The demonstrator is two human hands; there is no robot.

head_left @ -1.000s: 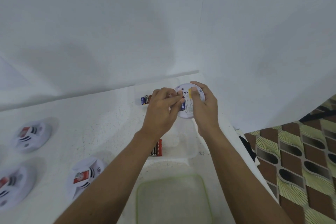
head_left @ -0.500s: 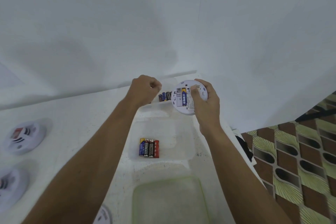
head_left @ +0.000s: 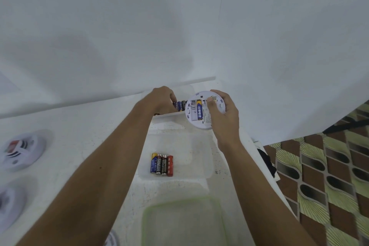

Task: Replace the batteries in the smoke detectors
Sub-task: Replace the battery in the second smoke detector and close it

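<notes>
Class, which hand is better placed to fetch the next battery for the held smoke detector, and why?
Left: the left hand is at the far batteries; the right hand grips the smoke detector, one slot empty.

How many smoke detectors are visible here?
4. One smoke detector in the right hand; two on the table, far left; one cut off at the bottom edge. More may be hidden.

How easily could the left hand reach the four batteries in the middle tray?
Probably yes. The four batteries lie uncovered in the open tray beside the forearm; the left hand only needs pulling back from the far batteries.
</notes>
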